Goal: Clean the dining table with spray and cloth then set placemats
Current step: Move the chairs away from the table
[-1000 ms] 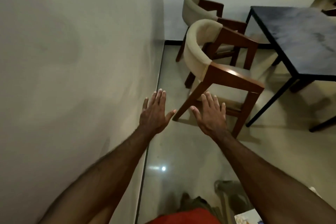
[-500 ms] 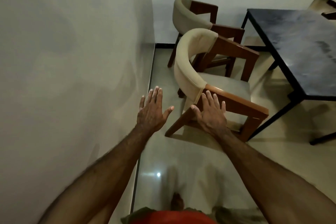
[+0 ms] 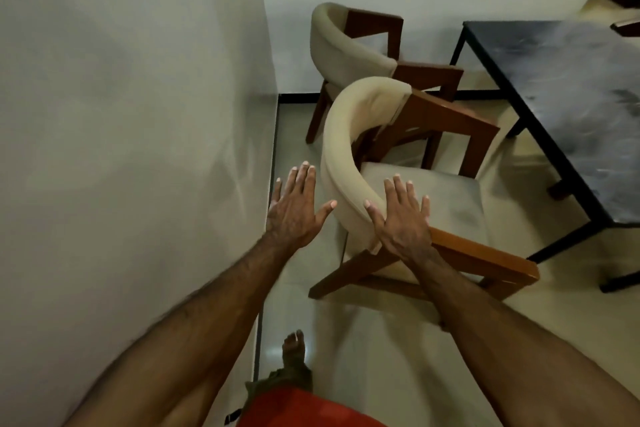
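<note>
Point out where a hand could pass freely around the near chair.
Free: floor strip between wall and near chair, where the left hand is. Crowded: the far chair stands close behind, the table close beyond; right hand is at its backrest.

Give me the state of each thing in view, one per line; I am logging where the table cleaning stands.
left hand: open, fingers spread, holds nothing.
right hand: open, fingers straight, over the near chair's back.
near chair: upright, seat bare, pulled clear of the table.
far chair: upright, by the wall.
dining table: dark top smeared, no placemats, spray or cloth in the part shown.
</note>
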